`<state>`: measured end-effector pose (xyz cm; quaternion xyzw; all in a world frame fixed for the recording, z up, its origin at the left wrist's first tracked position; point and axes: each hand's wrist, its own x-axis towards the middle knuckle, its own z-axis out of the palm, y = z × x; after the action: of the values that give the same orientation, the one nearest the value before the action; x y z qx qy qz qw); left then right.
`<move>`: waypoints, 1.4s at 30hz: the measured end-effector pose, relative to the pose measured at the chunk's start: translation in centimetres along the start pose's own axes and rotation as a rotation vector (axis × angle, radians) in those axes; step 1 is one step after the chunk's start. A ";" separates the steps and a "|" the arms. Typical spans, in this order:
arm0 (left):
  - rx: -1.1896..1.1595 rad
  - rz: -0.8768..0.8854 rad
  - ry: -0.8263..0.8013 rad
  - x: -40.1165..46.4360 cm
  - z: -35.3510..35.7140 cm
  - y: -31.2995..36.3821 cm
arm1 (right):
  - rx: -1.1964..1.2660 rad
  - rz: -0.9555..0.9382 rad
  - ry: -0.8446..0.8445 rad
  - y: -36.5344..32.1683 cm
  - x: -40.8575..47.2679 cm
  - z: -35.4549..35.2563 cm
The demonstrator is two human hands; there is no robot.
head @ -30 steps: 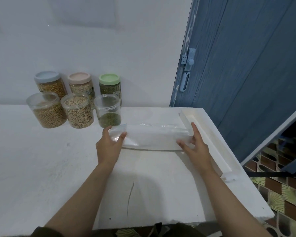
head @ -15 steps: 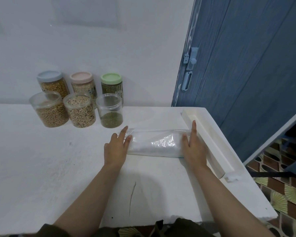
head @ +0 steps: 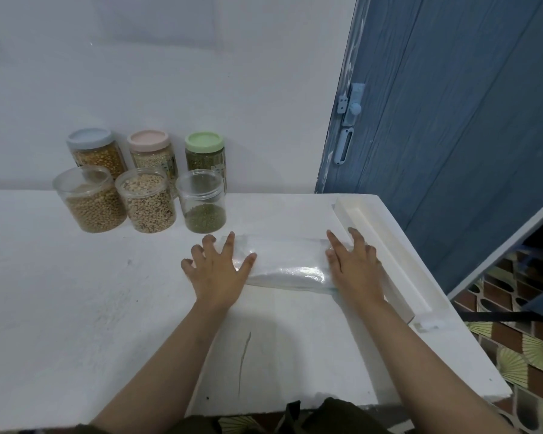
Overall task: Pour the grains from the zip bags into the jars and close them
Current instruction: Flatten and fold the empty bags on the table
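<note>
Since a moment ago both hands have spread flat: left hand [head: 217,270] and right hand [head: 355,266] press opposite ends of the clear zip bag [head: 287,261] on the desk [head: 76,308].

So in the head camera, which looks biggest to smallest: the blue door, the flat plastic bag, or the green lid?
1. Blue door, by far the largest.
2. Plastic bag, flattened under both hands.
3. Green lid, smallest, though it sits farther from the camera.

A clear, empty-looking zip bag [head: 284,261] is lying flat across the white table, folded lengthwise. Behind it, three open jars are standing in a row, holding tan beans [head: 90,198], pale speckled grains [head: 146,200] and a little green grain [head: 201,205]; three lidded jars, blue [head: 96,151], pink [head: 152,151] and green [head: 205,153], are standing behind them.
</note>
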<state>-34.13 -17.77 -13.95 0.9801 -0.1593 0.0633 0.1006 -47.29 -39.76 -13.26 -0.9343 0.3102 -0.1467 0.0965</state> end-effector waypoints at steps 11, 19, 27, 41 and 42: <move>-0.044 0.436 -0.034 0.8 0.4 4.2 | 0.042 -0.094 -0.202 -2.6 0.2 0.2; -0.059 0.437 0.032 0.3 2.3 3.7 | 0.156 -0.138 -0.095 -2.0 -0.7 1.8; -0.098 0.424 0.093 0.6 3.1 4.2 | -0.052 0.125 -0.189 -5.2 1.8 -1.8; -0.131 0.367 -0.032 -0.1 1.7 5.3 | 0.295 0.019 -0.346 -1.5 7.0 -2.5; -0.130 0.363 -0.032 -0.1 1.7 5.2 | 0.287 -0.013 -0.349 -1.4 6.9 -2.6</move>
<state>-35.78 -22.97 -14.66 0.9276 -0.3387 0.0542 0.1481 -42.08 -43.12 -8.96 -0.9243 0.2585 -0.0261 0.2797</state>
